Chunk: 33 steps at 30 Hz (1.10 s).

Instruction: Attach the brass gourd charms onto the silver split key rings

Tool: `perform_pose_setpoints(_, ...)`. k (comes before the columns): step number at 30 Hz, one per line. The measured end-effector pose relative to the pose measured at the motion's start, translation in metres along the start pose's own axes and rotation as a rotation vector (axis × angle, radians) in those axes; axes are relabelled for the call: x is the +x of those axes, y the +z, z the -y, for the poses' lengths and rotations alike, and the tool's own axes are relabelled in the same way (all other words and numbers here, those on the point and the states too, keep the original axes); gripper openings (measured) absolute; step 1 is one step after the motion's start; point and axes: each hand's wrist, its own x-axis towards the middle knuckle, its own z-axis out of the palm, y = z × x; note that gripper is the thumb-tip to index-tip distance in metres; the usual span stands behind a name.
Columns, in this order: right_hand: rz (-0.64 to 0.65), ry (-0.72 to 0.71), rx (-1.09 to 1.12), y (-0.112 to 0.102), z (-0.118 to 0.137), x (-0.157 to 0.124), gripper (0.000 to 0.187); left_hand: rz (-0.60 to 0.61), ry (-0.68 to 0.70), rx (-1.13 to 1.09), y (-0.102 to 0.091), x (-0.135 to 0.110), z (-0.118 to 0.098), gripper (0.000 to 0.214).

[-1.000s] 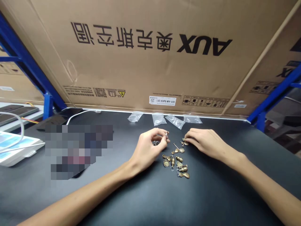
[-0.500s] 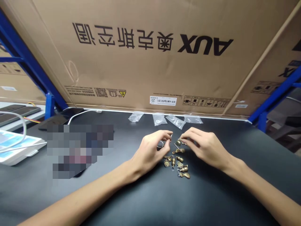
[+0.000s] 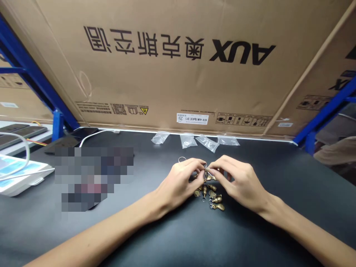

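Observation:
My left hand (image 3: 185,178) is closed in a pinch on a key ring; its thin metal loop (image 3: 182,159) sticks up behind the knuckles. My right hand (image 3: 237,176) pinches a small brass charm, mostly hidden by the fingers. The fingertips of both hands meet, and a small bit of metal shows between them. Under and in front of the hands lies a loose group of brass pendants on the black tabletop (image 3: 178,237): a gourd-shaped one (image 3: 217,200), a long rounded one (image 3: 219,207) and several more, some with small split rings. My left hand partly covers a flat pendant (image 3: 197,193).
Several clear plastic bags (image 3: 188,141) lie along the back edge, before a large cardboard box (image 3: 172,81). Blue frame posts (image 3: 58,126) flank it. To the left are a blurred-out patch (image 3: 94,174), a white cable (image 3: 94,134), dark phone-like slabs and a white-and-blue box (image 3: 22,172).
My hands have come together, so their fingertips now meet. The key ring's loop has swung from below my left fingers to behind the knuckles. The right hand's charm has become mostly hidden.

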Motion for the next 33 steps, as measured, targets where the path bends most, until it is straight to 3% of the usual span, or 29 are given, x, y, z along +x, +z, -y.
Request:
perform_pose_setpoints(5, -0.052, -0.034, -0.117, 0.003, -0.002, -0.002, 0.013, -0.014, -0.044, -0.019, -0.001, 0.000, 0.000, 0.009)
perform_pose_setpoints(14, -0.064, -0.042, -0.105, 0.004, -0.001, -0.001, 0.013, -0.007, -0.024, -0.013, -0.001, 0.001, -0.002, 0.010)
perform_pose_setpoints(19, -0.018, -0.223, -0.299, 0.003, -0.002, -0.001, 0.017, 0.011, -0.098, -0.055, -0.001, 0.000, -0.004, 0.011)
perform_pose_setpoints(25, -0.029, -0.458, -0.451, -0.001, 0.000, 0.001, 0.031, -0.043, -0.339, -0.260, -0.002, 0.003, -0.011, 0.013)
perform_pose_setpoints(27, -0.059, -0.416, -0.416, -0.003, -0.004, 0.002, 0.027, -0.044, -0.407, -0.349, -0.004, 0.005, -0.010, 0.019)
perform_pose_setpoints(30, -0.069, -0.144, -0.302, -0.010, -0.019, 0.004, 0.022, -0.075, -0.477, -0.447, -0.008, 0.008, -0.006, 0.029)
perform_pose_setpoints(33, 0.111, 0.056, -0.260, -0.021, -0.039, 0.008, 0.020, -0.094, -0.520, -0.484, -0.009, 0.010, -0.001, 0.030)
